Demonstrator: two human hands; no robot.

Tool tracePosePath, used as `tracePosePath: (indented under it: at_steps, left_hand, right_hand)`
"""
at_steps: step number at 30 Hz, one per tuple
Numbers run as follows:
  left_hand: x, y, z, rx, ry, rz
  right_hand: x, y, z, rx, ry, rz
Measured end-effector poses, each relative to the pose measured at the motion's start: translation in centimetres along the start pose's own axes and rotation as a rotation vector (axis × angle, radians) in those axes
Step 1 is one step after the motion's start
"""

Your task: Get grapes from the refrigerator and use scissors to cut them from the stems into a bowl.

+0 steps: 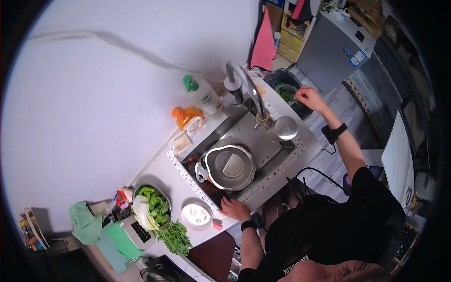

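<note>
**Leafy scraps [285,91] in the bin [278,76]**

The right hand [309,97] hangs over them, fingers curled; I can't tell whether it grips anything. The left hand [235,209], fingers apart, rests by the sink [246,131]. The scraps look light, soft, perhaps slippery: best pinched in a loose bunch.

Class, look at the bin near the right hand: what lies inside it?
Inside the bin, green leafy scraps show. The right hand blocks part of the view, and whatever lies beneath the scraps cannot be seen.
</note>
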State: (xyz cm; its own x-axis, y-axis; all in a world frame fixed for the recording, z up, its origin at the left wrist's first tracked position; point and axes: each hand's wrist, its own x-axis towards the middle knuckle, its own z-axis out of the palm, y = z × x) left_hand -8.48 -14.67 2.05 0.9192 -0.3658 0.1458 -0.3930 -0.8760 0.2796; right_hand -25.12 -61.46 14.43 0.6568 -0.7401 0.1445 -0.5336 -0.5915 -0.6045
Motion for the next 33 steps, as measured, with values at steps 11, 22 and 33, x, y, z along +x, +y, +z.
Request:
tracePosePath:
  at_steps: [11, 22, 33]
  left_hand:
    - [-0.5, 0.0, 0.4, 0.028, -0.021, -0.002]
    - [-0.2, -0.7, 0.9, 0.027, 0.009, 0.009]
    - [-0.3, -1.0, 1.2, 0.101, -0.028, -0.014]
  right_hand:
    - [2.9, 12.5, 8.1, -0.268, -0.080, 0.317]
    - [0.9, 11.9, 8.0, -0.184, 0.088, 0.347]
    - [-15.6, 7.8, 2.0, 0.363, 0.141, 0.648]
